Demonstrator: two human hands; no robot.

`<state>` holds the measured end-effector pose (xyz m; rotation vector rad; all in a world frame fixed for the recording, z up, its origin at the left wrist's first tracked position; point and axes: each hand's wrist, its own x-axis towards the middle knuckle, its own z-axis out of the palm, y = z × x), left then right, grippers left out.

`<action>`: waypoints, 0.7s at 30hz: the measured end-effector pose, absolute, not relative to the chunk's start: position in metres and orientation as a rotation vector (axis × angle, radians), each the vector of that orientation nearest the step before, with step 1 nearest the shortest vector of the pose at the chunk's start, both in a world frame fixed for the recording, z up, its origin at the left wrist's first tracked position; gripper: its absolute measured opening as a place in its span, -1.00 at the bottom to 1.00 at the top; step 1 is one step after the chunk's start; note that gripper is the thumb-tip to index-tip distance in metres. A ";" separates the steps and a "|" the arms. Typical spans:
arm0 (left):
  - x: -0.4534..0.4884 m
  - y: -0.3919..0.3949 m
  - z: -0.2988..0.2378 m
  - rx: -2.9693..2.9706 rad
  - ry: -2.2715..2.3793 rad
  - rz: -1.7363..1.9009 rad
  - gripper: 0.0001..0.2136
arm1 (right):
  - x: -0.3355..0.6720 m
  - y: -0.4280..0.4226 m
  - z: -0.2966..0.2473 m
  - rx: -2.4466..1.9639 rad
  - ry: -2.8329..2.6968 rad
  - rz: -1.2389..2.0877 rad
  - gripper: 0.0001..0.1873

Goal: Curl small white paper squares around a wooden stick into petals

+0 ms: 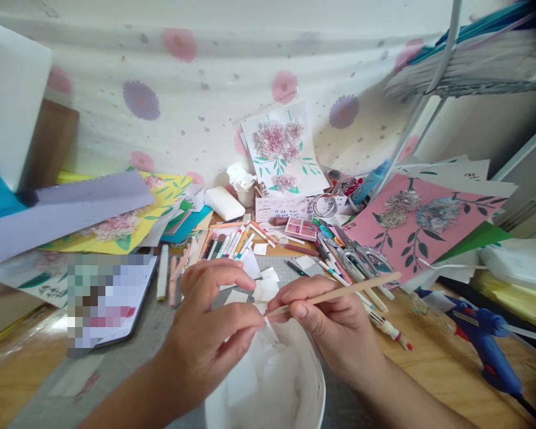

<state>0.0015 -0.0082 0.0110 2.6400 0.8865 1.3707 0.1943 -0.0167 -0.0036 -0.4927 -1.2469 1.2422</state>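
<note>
My right hand [335,325] grips a thin flat wooden stick [361,286], which slants up to the right with its lower tip between both hands. My left hand [205,325] pinches a small white paper strip [271,331] between thumb and forefinger, right at the tip of that stick; its other fingers curl above. Under the hands stands a white container [320,381] with crumpled white paper or tissue [268,387] inside. Small white paper pieces [266,286] lie just beyond my fingertips, partly hidden by them.
Markers [232,241] and a pair of scissors [357,262] crowd the table's middle. A blue glue gun [486,336] lies at right, near a pink flower picture [424,220]. A phone or tablet [134,292] stands at left. A white flower picture [281,149] leans at the back.
</note>
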 end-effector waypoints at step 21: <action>-0.002 -0.011 0.018 2.582 0.690 1.036 -0.74 | 0.211 0.003 0.003 -0.551 -0.930 1.165 -0.93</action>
